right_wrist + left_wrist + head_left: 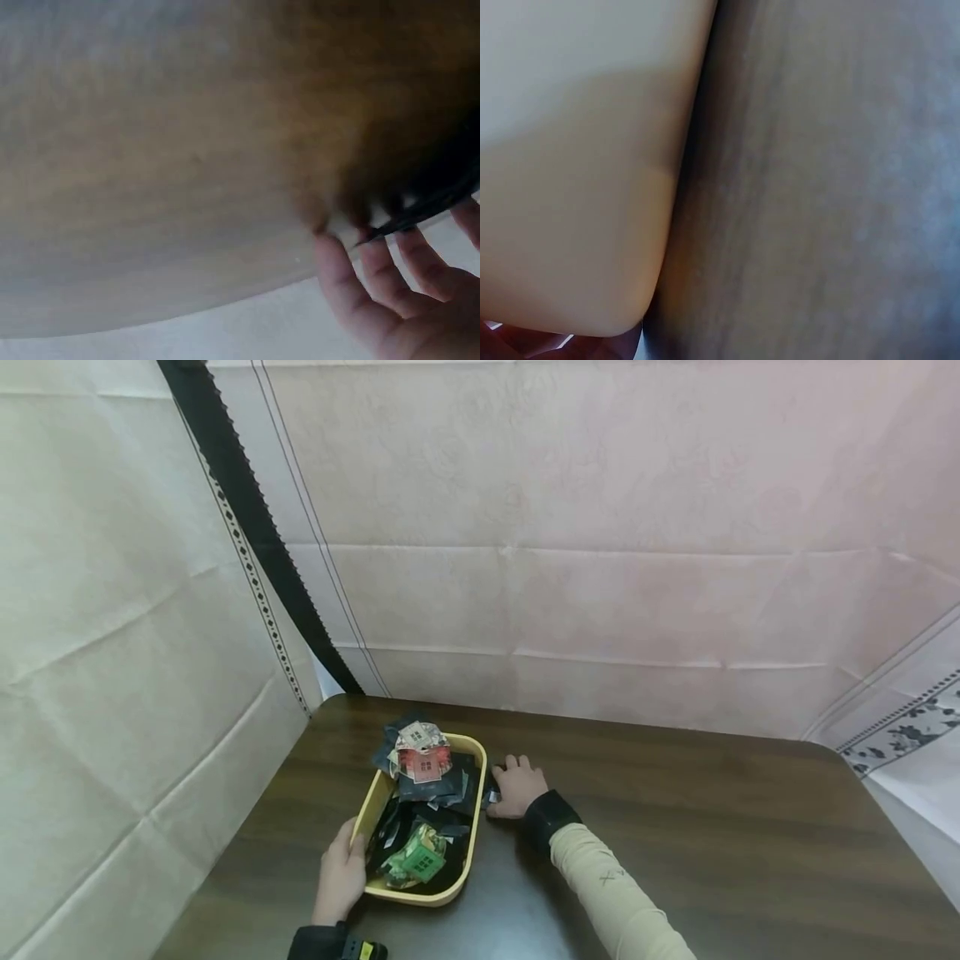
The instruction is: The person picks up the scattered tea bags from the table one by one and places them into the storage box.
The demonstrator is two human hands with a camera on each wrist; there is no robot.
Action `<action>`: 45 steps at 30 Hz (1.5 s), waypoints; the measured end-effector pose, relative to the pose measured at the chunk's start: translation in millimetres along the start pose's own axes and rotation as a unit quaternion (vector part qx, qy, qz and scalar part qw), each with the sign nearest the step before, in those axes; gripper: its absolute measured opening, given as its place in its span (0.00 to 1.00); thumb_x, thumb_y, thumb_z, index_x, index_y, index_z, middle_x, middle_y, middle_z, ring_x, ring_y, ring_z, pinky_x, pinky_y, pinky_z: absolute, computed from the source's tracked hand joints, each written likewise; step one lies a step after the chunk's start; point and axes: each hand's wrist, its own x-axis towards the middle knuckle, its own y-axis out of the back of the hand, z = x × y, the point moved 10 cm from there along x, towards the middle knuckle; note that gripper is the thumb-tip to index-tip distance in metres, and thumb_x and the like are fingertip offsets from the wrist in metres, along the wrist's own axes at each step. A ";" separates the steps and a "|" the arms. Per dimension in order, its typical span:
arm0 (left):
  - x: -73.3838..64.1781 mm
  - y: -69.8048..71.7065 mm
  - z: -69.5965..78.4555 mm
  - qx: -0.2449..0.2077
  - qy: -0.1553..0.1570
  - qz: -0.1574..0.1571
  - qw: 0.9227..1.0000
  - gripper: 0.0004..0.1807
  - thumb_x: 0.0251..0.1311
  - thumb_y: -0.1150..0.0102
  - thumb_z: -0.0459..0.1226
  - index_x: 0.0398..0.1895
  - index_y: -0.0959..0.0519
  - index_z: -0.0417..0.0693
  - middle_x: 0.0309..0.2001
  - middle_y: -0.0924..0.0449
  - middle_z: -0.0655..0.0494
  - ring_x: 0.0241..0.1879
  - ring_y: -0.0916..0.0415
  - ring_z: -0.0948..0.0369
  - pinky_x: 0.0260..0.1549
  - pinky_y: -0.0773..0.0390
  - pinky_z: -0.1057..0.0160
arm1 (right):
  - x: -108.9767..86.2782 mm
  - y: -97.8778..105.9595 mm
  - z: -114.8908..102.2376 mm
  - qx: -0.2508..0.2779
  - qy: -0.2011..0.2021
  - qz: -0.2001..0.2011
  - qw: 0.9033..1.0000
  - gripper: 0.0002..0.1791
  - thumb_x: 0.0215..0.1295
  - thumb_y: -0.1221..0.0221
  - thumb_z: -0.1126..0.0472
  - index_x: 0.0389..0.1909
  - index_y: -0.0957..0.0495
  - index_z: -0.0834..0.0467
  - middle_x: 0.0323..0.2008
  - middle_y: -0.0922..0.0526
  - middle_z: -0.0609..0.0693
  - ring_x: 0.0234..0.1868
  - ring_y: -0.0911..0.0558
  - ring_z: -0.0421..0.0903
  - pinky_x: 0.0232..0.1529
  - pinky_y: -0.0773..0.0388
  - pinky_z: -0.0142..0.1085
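My left hand point(340, 878) grips the left wall of a yellow plastic basket point(420, 900), thumb at the rim. Dark sealed packets point(462, 781) fill the basket. On top lie a clear packet with a red and white house print point(423, 758) and another with a green house print point(420, 857). Just beyond the basket's right side, my right hand point(519, 789) is low on the table and holds a black packet point(491, 795) by its edge. In the right wrist view, the fingertips point(379, 240) meet that packet's thin edge; most of the packet is out of frame.
The basket stands on a dark brown wooden table point(675, 827) with rounded corners. Pale cloth point(600, 568) hangs behind the table and along its left side. A black strip point(262, 527) runs down at the back left corner.
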 end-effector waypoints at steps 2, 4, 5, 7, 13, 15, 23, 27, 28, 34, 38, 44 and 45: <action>-0.5 1.2 -0.6 0.004 0.000 -0.001 1.000 0.21 0.68 0.67 0.29 0.62 0.41 0.29 0.52 0.32 0.28 0.49 0.32 0.41 0.41 0.29 0.45 | -0.7 3.1 -4.0 -0.003 0.007 0.004 1.000 0.33 0.43 0.36 0.43 0.51 0.24 0.57 0.40 0.28 0.56 0.40 0.31 0.53 0.31 0.25 0.45; -0.7 3.5 -0.7 0.007 0.000 0.004 1.000 0.20 0.68 0.67 0.29 0.62 0.40 0.29 0.52 0.32 0.28 0.49 0.32 0.40 0.42 0.30 0.43 | -1.1 5.7 -9.3 -0.009 0.019 0.010 1.000 0.30 0.44 0.35 0.46 0.48 0.24 0.57 0.37 0.27 0.56 0.37 0.29 0.53 0.28 0.24 0.43; -0.6 4.4 -0.7 0.008 -0.001 0.006 1.000 0.20 0.67 0.67 0.28 0.61 0.40 0.29 0.52 0.32 0.28 0.49 0.32 0.40 0.42 0.30 0.43 | -1.5 6.6 -12.2 -0.013 0.026 0.012 0.999 0.27 0.44 0.35 0.49 0.47 0.23 0.56 0.36 0.26 0.56 0.35 0.28 0.53 0.26 0.24 0.42; -0.6 5.2 -0.4 0.008 -0.003 0.010 1.000 0.20 0.67 0.66 0.28 0.61 0.40 0.29 0.52 0.32 0.28 0.49 0.32 0.40 0.43 0.31 0.42 | -3.9 10.2 -18.5 -0.025 0.042 0.025 0.998 0.18 0.48 0.36 0.55 0.43 0.22 0.55 0.32 0.23 0.56 0.32 0.25 0.53 0.25 0.24 0.41; -0.3 0.7 0.0 -0.002 -0.004 0.009 1.000 0.20 0.67 0.66 0.28 0.61 0.39 0.30 0.52 0.32 0.29 0.50 0.33 0.40 0.44 0.32 0.42 | -15.1 18.5 -25.5 -0.020 0.066 0.079 0.994 0.07 0.52 0.43 0.70 0.29 0.23 0.55 0.21 0.21 0.52 0.24 0.21 0.49 0.21 0.24 0.40; -0.5 -0.9 0.1 -0.004 -0.003 0.009 1.000 0.20 0.67 0.67 0.28 0.61 0.39 0.30 0.52 0.32 0.29 0.50 0.33 0.40 0.45 0.32 0.41 | -16.3 16.4 -23.5 -0.013 0.070 0.079 0.994 0.07 0.52 0.43 0.70 0.29 0.24 0.55 0.22 0.22 0.53 0.24 0.21 0.50 0.22 0.23 0.40; -1.2 0.2 1.9 -0.002 -0.009 0.010 1.000 0.20 0.67 0.66 0.28 0.60 0.39 0.29 0.51 0.31 0.29 0.50 0.33 0.39 0.45 0.32 0.41 | -15.4 15.0 8.2 0.053 0.027 0.101 0.993 0.13 0.48 0.40 0.67 0.35 0.29 0.55 0.24 0.24 0.52 0.24 0.23 0.49 0.19 0.26 0.40; -1.0 0.3 1.8 0.001 -0.012 0.011 1.000 0.20 0.67 0.67 0.28 0.60 0.39 0.29 0.52 0.32 0.28 0.50 0.34 0.39 0.46 0.33 0.40 | -15.6 32.8 26.1 0.111 -0.025 0.120 0.986 0.15 0.49 0.42 0.63 0.40 0.30 0.54 0.27 0.23 0.51 0.25 0.23 0.48 0.19 0.27 0.41; -1.0 0.1 1.9 0.002 -0.013 0.011 1.000 0.20 0.67 0.66 0.28 0.60 0.39 0.29 0.52 0.32 0.28 0.50 0.33 0.39 0.46 0.33 0.40 | -15.2 39.0 27.7 0.130 -0.034 0.120 0.984 0.16 0.49 0.42 0.62 0.41 0.30 0.54 0.28 0.23 0.51 0.25 0.23 0.48 0.20 0.27 0.41; -1.0 0.9 1.4 -0.001 -0.012 0.013 1.000 0.19 0.67 0.66 0.28 0.59 0.38 0.30 0.51 0.31 0.29 0.50 0.33 0.40 0.46 0.33 0.41 | -8.2 78.6 3.2 0.191 -0.009 0.108 0.976 0.26 0.49 0.41 0.56 0.52 0.32 0.53 0.40 0.24 0.53 0.34 0.25 0.46 0.31 0.26 0.41; -1.3 1.2 1.9 -0.008 -0.014 0.015 1.000 0.19 0.67 0.66 0.28 0.59 0.38 0.30 0.51 0.31 0.29 0.49 0.32 0.40 0.45 0.32 0.42 | -5.0 98.7 -31.6 0.209 0.049 0.089 0.973 0.33 0.51 0.38 0.53 0.60 0.35 0.53 0.49 0.28 0.55 0.42 0.27 0.48 0.38 0.26 0.41; -3.3 1.1 5.1 -0.017 -0.029 0.026 0.999 0.19 0.66 0.66 0.28 0.59 0.37 0.30 0.50 0.30 0.29 0.47 0.31 0.42 0.43 0.31 0.43 | -1.8 106.1 -73.7 0.172 0.110 0.052 0.978 0.39 0.49 0.37 0.46 0.64 0.38 0.50 0.56 0.33 0.54 0.50 0.31 0.49 0.43 0.29 0.46; -3.5 1.0 5.6 -0.019 -0.032 0.027 0.999 0.19 0.66 0.66 0.28 0.59 0.37 0.29 0.51 0.30 0.29 0.49 0.32 0.41 0.44 0.31 0.42 | -1.2 105.3 -78.9 0.164 0.117 0.045 0.978 0.40 0.49 0.36 0.46 0.64 0.38 0.49 0.57 0.34 0.54 0.51 0.32 0.49 0.44 0.30 0.47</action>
